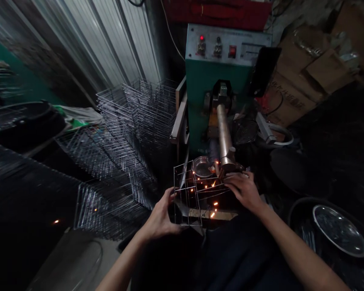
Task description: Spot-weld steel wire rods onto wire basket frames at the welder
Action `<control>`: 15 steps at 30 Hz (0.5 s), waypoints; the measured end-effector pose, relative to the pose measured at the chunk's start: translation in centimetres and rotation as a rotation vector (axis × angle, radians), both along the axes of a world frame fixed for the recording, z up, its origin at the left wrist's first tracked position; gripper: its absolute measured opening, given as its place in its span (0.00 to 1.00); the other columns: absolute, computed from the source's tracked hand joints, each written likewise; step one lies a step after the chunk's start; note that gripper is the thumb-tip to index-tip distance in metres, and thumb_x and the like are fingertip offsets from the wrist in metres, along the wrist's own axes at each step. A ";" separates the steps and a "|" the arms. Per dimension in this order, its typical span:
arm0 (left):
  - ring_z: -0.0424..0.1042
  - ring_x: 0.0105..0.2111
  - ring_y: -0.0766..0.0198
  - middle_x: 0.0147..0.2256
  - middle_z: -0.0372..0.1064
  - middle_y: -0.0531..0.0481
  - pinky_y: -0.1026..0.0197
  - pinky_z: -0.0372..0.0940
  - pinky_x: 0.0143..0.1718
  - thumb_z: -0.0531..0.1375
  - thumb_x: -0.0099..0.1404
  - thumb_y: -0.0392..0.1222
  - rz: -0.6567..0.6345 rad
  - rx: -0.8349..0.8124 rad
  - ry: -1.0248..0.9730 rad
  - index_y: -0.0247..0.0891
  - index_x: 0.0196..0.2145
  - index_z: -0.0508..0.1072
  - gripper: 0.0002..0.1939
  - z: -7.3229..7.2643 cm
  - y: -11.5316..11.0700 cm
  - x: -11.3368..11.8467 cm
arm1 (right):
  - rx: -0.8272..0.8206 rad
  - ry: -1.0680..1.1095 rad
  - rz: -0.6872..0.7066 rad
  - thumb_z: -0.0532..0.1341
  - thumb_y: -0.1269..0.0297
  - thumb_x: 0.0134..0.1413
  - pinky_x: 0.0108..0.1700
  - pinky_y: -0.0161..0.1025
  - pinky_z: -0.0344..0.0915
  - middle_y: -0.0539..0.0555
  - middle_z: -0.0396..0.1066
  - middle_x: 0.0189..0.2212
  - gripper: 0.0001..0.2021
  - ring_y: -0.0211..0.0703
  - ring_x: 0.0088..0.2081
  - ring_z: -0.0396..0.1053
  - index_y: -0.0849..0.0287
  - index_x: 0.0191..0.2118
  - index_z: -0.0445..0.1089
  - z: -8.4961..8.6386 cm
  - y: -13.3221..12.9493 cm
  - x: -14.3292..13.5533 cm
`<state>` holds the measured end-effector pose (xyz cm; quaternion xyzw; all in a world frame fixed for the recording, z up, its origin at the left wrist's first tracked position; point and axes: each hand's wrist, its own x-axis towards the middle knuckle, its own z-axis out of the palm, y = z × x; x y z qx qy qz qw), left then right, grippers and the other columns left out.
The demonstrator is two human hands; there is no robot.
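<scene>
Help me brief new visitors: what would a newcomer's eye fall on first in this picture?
Orange sparks catch the eye first, scattered mostly around the wire frame between the left hand and the right hand. Just above the right hand, a thick metal cylinder juts from a green machine, whose upper panel shows a glowing red light. To the machine's left, wire racks stand in dense stacks.

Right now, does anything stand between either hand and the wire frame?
Nothing solid visible: the left hand holds the wire frame at its left; the right hand is at its right end, near the metal arm. Sparks fly around it.
</scene>
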<state>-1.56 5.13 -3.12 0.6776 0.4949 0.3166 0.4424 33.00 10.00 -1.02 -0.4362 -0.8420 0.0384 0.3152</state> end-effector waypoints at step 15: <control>0.49 0.72 0.39 0.71 0.47 0.31 0.31 0.53 0.68 0.79 0.45 0.46 -0.154 -0.067 -0.124 0.49 0.72 0.36 0.71 -1.8 2.7 -1.9 | -0.092 0.281 -0.858 0.63 0.48 0.57 0.39 0.55 0.63 0.66 0.76 0.32 0.15 0.60 0.38 0.76 0.54 0.32 0.75 -3.2 -2.5 19.9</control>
